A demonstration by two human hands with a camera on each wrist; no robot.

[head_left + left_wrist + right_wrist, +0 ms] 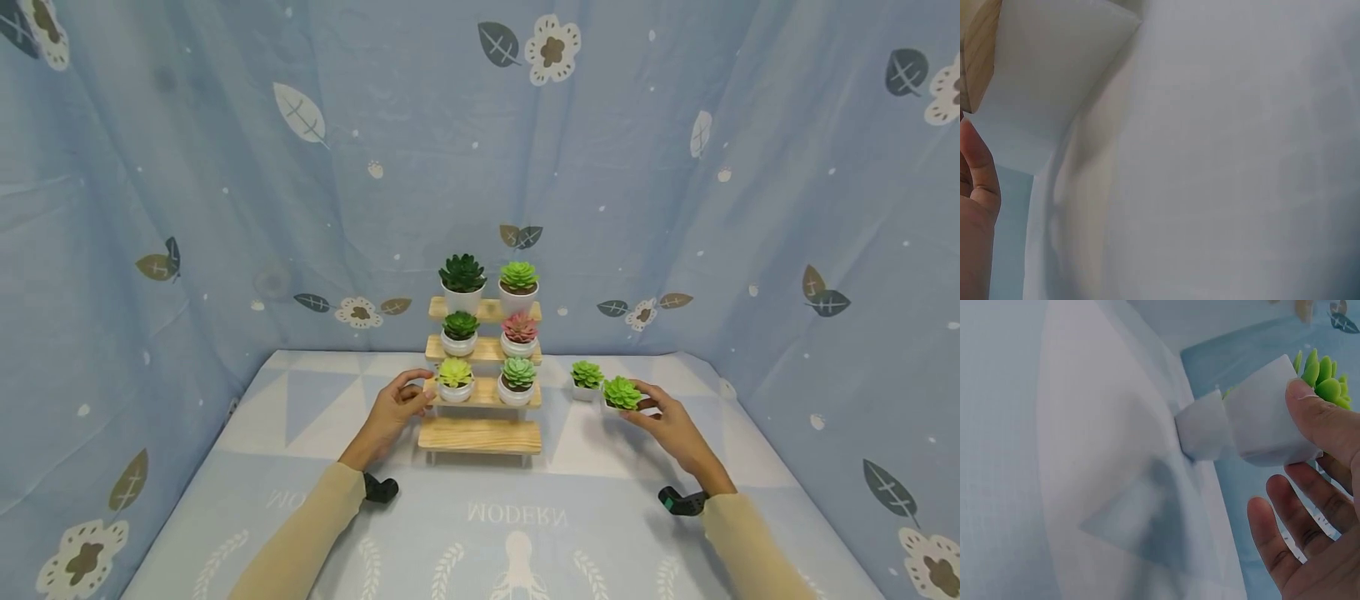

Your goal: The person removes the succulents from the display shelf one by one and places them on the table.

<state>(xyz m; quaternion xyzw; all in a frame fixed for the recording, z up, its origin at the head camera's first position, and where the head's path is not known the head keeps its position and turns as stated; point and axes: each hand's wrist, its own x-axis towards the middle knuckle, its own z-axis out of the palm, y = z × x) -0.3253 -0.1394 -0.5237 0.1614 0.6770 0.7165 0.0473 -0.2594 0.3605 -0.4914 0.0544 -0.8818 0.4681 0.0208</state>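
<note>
A wooden tiered plant stand (480, 435) bears potted artificial succulents on its upper three tiers; the lowest plank is bare. At the left end of the second-lowest plank (980, 59), my left hand (393, 412) grips the edge, beside a yellow-green succulent (454, 373). My right hand (671, 425) pinches a bright green succulent (621, 393) by its white angular pot (1266, 415), raised off the table in the right wrist view. Thumb and fingers lie on opposite sides of that pot. Just left of it, a similar green succulent (587, 374) stands on the table.
Higher on the stand are a dark green succulent (461, 273), a bright green one (518, 275), a smaller dark green one (460, 326), a pink one (519, 327) and a pale green one (517, 374). Behind the patterned tablecloth (480, 533) hangs a blue curtain (420, 167).
</note>
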